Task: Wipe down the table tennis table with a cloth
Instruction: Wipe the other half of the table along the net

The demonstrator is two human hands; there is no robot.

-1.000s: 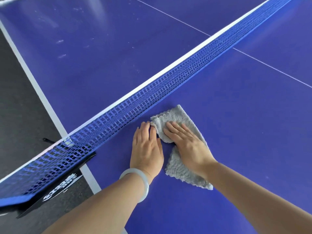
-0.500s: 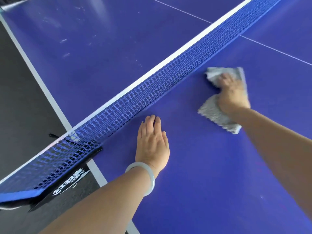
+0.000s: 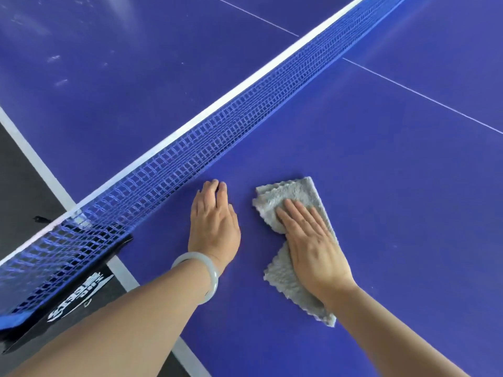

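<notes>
The grey cloth (image 3: 294, 195), folded and rumpled, lies flat on the blue desk (image 3: 394, 213) on my side of the net (image 3: 217, 126), at about 5 o'clock from the middle of the view. My right hand (image 3: 313, 246) is spread over it with straight fingers, pressing and not gripping. Half a second ago that hand and the cloth were far out along the net toward 1 o'clock; they have swept back and sit just beside my left hand (image 3: 213, 221), at its 3 o'clock, apart from it. The left hand has stayed planted throughout, palm down with fingers together and holding nothing, its fingertips close to the foot of the net at 11 o'clock and a pale bangle (image 3: 209, 273) on the wrist. One out-and-back stroke along the net seems complete, so this strip of the near half has likely been covered. The half beyond the net, from 10 to 12 o'clock, shows pale smears (image 3: 57, 58) and looks untouched, so much of the job probably remains. A thin white centre line (image 3: 422, 96) runs off toward 2 o'clock. At 8 o'clock the black net clamp (image 3: 73, 295) grips the desk's edge, with dark floor (image 3: 24, 186) beyond it.
</notes>
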